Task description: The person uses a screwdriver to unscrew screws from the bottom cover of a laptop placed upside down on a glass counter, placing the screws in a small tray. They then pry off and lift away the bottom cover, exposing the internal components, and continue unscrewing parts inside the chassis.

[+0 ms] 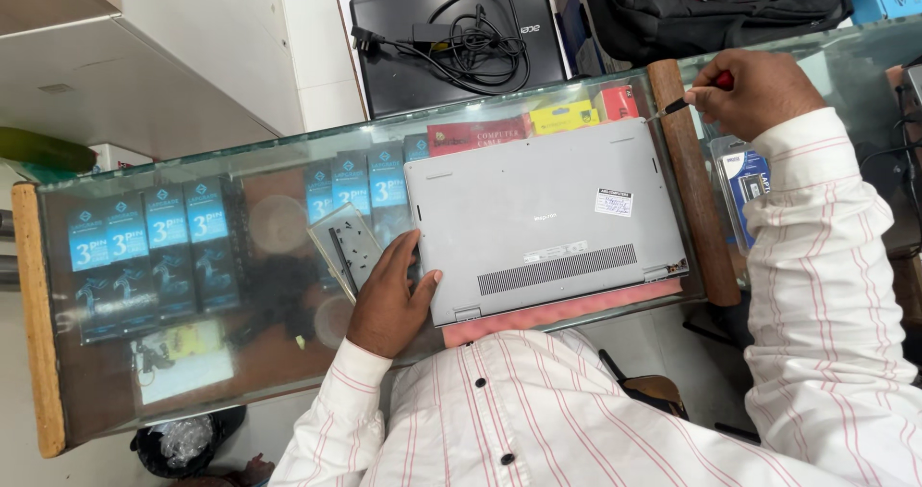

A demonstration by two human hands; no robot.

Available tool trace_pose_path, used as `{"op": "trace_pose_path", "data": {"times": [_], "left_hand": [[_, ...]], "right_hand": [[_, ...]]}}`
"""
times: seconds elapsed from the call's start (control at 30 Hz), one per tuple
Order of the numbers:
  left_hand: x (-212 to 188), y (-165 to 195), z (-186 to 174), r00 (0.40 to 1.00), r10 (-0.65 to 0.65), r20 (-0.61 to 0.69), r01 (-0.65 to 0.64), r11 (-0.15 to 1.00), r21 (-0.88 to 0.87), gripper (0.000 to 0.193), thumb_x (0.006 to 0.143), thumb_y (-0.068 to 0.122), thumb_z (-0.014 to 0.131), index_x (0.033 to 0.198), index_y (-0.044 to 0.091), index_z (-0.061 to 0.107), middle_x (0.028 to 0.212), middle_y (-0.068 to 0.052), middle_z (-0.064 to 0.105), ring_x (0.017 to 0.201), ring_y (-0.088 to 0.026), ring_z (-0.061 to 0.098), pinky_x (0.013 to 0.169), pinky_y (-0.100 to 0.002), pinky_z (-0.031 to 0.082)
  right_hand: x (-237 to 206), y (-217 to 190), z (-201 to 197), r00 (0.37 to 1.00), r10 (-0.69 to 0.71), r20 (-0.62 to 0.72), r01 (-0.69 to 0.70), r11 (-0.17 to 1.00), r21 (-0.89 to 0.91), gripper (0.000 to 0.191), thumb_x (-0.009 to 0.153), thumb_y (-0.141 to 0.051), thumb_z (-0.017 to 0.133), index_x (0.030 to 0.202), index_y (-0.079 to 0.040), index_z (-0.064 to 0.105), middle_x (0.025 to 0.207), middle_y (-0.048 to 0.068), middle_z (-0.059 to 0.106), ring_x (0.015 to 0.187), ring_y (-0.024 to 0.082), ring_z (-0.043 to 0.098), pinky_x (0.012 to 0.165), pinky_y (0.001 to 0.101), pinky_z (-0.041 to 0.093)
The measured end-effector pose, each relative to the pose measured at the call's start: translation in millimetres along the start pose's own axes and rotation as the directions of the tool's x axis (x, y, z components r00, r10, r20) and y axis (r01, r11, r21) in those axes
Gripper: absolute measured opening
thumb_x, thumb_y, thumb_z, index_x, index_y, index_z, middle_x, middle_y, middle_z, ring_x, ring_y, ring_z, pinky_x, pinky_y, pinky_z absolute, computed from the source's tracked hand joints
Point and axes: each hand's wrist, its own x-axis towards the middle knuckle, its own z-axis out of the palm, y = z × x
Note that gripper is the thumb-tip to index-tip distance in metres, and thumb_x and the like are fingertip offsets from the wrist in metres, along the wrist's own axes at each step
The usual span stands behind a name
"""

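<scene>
Glass bench (pixel 144 410) over boxed stock, grey laptop (pixel 547 220) lying base-up on a pink pad (pixel 567 312); left hand (pixel 389 300) spread against its near corner, steadying it; right hand (pixel 754 88) closed round a red-handled screwdriver (pixel 687 98), tip at the far corner.

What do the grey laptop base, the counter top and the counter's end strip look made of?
Laptop base: matte grey, probably metal or painted plastic; even, dull sheen. Counter top: clear glass; boxes show through, with glare. End strip: brown wood, apparently varnished.
</scene>
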Motion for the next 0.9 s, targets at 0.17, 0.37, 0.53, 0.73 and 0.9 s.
{"op": "trace_pose_path", "data": {"times": [0.17, 0.37, 0.53, 0.73, 0.9], "left_hand": [[7, -3, 7, 0.999, 0.043, -0.026, -0.044, 0.997, -0.056, 0.068, 0.094, 0.020, 0.070, 0.152, 0.001, 0.039, 0.155, -0.020, 0.047, 0.131, -0.033, 0.060, 0.097, -0.038, 0.057], [13, -5, 26, 0.994, 0.089, -0.063, -0.088, 0.996, 0.012, 0.077, 0.094, 0.022, 0.070, 0.155, -0.003, 0.031, 0.159, -0.027, 0.038, 0.145, -0.041, 0.044, 0.113, -0.043, 0.043], [15, -10, 31, 0.997, 0.067, -0.042, -0.065, 0.997, 0.037, 0.080, 0.093, 0.024, 0.070, 0.156, -0.003, 0.028, 0.161, -0.028, 0.034, 0.148, -0.041, 0.039, 0.117, -0.043, 0.037], [15, -10, 33, 0.998, 0.064, -0.028, -0.063, 0.997, 0.043, 0.080, 0.094, 0.026, 0.069, 0.157, -0.003, 0.027, 0.162, -0.028, 0.033, 0.149, -0.041, 0.038, 0.118, -0.042, 0.037], [13, -12, 33, 0.999, 0.047, -0.020, -0.046, 0.998, 0.037, 0.080, 0.094, 0.026, 0.069, 0.156, -0.003, 0.027, 0.163, -0.028, 0.031, 0.149, -0.041, 0.037, 0.118, -0.042, 0.036]], "right_hand": [[11, 6, 0, 0.999, 0.012, 0.040, -0.012, 1.000, -0.012, 0.027, 0.100, -0.029, 0.075, 0.111, -0.004, 0.075, 0.087, 0.013, 0.076, 0.070, 0.022, 0.073, 0.065, 0.0367, 0.059], [18, 6, 1, 0.999, -0.008, 0.042, 0.013, 0.995, -0.101, 0.034, 0.102, -0.037, 0.073, 0.109, -0.004, 0.076, 0.082, 0.012, 0.076, 0.073, 0.023, 0.074, 0.068, 0.0389, 0.058], [38, 13, 8, 0.994, 0.006, 0.107, 0.037, 0.916, -0.399, 0.039, 0.106, -0.044, 0.073, 0.105, -0.005, 0.079, 0.080, 0.013, 0.077, 0.071, 0.030, 0.074, 0.072, 0.0428, 0.059], [55, 29, 16, 0.924, -0.363, 0.119, 0.382, 0.880, -0.281, 0.018, 0.094, -0.024, 0.073, 0.107, -0.012, 0.077, 0.095, 0.011, 0.077, 0.082, 0.033, 0.073, 0.074, 0.0449, 0.059], [66, 21, 18, 0.951, -0.273, 0.146, 0.308, 0.884, -0.353, 0.025, 0.094, -0.025, 0.075, 0.115, -0.012, 0.076, 0.103, 0.018, 0.076, 0.089, 0.038, 0.074, 0.080, 0.0465, 0.060]]}}
